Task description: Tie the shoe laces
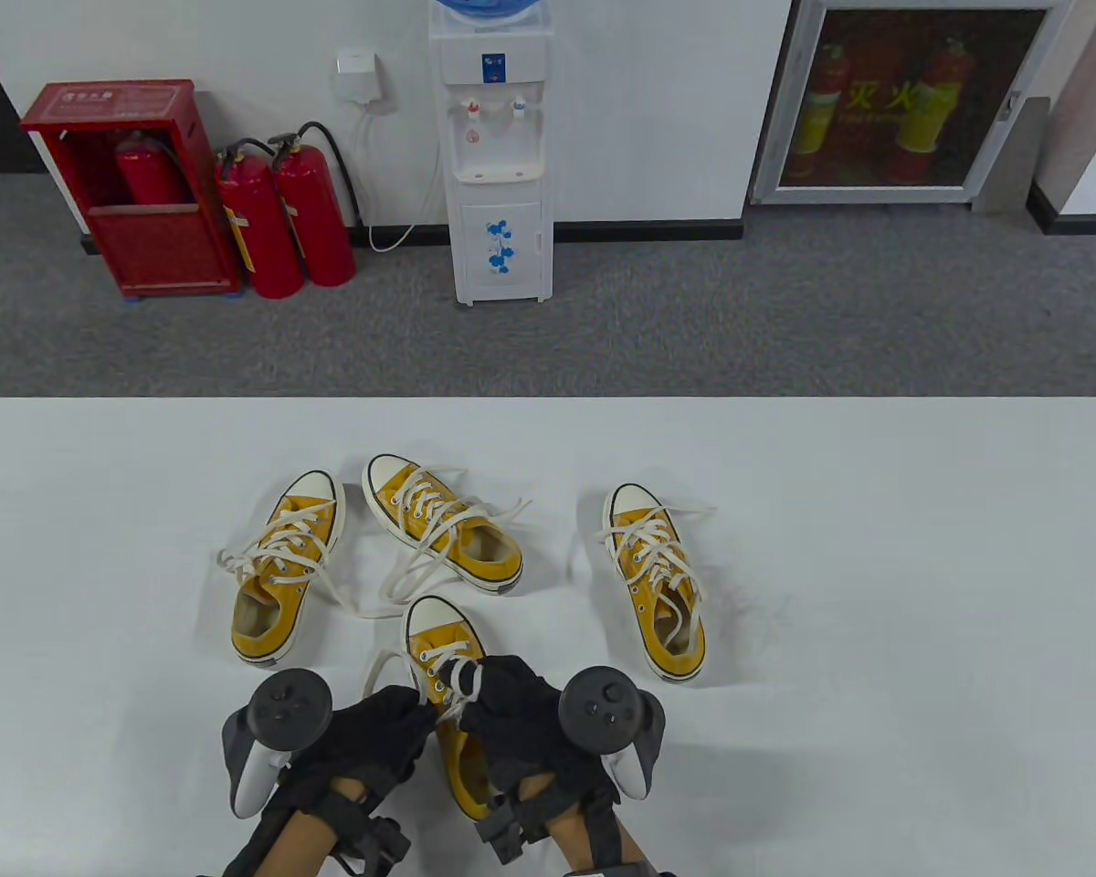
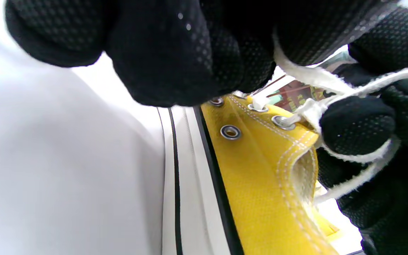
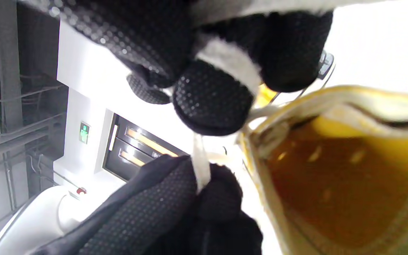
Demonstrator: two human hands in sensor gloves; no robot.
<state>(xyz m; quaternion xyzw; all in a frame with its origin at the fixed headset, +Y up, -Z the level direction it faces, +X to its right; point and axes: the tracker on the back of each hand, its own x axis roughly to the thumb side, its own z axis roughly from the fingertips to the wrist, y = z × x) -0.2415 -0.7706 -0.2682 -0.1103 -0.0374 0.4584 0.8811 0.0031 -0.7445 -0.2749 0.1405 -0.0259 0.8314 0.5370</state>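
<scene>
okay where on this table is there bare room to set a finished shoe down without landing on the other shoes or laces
The widest bare stretch of the white table lies right of the lone yellow canvas sneaker, out to the table's right edge. The left side, beyond the leftmost yellow sneaker, is bare too. The middle is crowded: the tilted sneaker trails loose white laces toward the hands.

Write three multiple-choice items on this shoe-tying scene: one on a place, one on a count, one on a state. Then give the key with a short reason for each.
1. Where is the shoe being worked on? A) nearest the person, between both hands B) at the table's far edge C) on the floor
2. How many yellow shoes lie on the table? A) two B) three C) four
3. What is the state of the far right shoe's laces? A) tied in a bow B) loose C) removed

Key: 1 A, the near shoe sits between the left hand and right hand, both pinching its lace. 2 C, four show on the table. 3 B, the far right shoe has lace ends trailing loose.
</scene>
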